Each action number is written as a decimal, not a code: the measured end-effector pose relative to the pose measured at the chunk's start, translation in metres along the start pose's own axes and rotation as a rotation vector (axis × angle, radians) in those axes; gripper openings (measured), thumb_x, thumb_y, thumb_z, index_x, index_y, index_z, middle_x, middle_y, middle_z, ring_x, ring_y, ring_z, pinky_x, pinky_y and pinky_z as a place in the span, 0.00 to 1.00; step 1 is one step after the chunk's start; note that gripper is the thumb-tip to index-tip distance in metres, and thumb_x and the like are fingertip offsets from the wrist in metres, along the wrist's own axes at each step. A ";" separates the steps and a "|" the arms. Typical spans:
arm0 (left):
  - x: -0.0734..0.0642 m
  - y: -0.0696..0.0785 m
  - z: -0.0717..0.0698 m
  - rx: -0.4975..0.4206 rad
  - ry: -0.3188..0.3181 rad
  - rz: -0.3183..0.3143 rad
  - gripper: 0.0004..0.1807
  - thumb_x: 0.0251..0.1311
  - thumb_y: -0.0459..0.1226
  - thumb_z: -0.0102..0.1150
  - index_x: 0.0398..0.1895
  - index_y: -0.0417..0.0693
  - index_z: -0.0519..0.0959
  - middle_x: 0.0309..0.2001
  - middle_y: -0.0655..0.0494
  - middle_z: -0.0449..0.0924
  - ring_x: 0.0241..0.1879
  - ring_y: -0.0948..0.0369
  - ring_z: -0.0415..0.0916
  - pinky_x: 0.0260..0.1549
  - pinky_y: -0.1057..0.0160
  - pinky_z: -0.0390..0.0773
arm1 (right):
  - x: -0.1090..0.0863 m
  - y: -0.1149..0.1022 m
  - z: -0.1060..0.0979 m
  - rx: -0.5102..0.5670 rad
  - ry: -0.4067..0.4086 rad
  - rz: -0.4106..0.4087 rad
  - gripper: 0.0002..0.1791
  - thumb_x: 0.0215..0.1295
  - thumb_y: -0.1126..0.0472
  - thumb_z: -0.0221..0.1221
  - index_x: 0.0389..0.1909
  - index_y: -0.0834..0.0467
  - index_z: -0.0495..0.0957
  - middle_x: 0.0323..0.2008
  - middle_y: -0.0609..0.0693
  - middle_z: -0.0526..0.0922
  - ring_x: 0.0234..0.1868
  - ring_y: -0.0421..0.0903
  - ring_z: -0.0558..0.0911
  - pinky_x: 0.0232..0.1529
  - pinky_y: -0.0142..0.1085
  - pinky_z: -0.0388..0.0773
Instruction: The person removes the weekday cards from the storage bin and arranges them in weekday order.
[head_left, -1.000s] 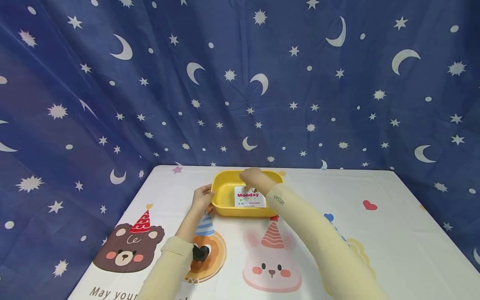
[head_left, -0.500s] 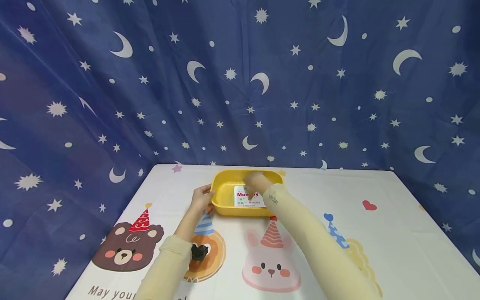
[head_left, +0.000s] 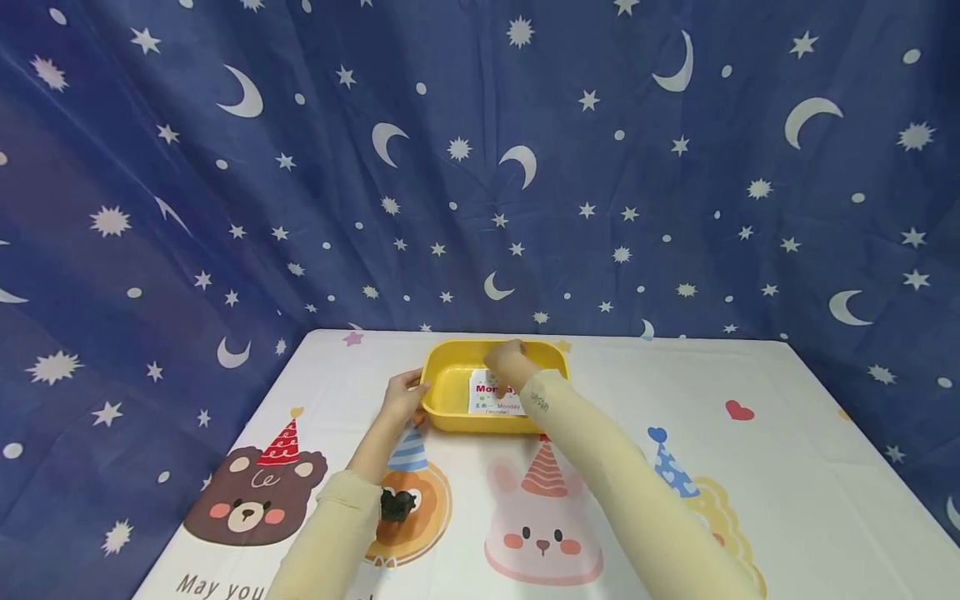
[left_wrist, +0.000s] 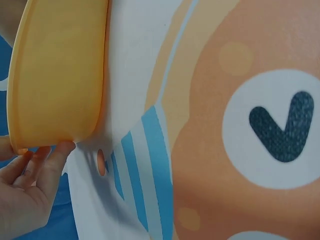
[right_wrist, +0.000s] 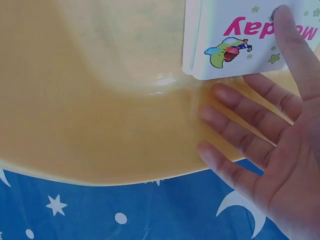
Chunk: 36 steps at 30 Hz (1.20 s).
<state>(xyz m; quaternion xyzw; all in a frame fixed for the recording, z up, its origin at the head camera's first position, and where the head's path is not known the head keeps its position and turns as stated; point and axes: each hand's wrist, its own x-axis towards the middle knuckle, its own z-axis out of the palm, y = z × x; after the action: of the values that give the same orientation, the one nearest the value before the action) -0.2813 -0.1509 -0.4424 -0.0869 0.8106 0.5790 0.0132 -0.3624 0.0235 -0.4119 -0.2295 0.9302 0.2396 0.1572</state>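
Yellow tray [head_left: 487, 424] just below centre of head view, left hand [head_left: 401, 397] pinching its left end. Monday card [head_left: 483, 402] inside, right hand [head_left: 510, 365] kinda spread, thumb over lettering.

The white table [head_left: 817, 500], printed with cartoon animals [head_left: 543, 546], bears a yellow tray [head_left: 487, 424].

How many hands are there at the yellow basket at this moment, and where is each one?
2. The left hand holds the left end of the yellow basket; the right hand is over the Monday card lying in it. No other hand shows.
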 end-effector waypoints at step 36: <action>-0.003 0.001 0.001 0.079 0.032 0.025 0.22 0.67 0.30 0.47 0.63 0.29 0.65 0.57 0.31 0.70 0.54 0.44 0.72 0.46 0.60 0.81 | -0.036 0.020 -0.005 0.554 0.187 -0.087 0.26 0.59 0.68 0.62 0.60 0.61 0.71 0.58 0.56 0.76 0.60 0.52 0.73 0.66 0.41 0.66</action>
<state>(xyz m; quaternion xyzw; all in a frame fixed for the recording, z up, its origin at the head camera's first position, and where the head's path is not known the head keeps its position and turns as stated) -0.2786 -0.1490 -0.4414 -0.0855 0.8341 0.5449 -0.0036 -0.3426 0.0492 -0.3859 -0.2386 0.9599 -0.0524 0.1376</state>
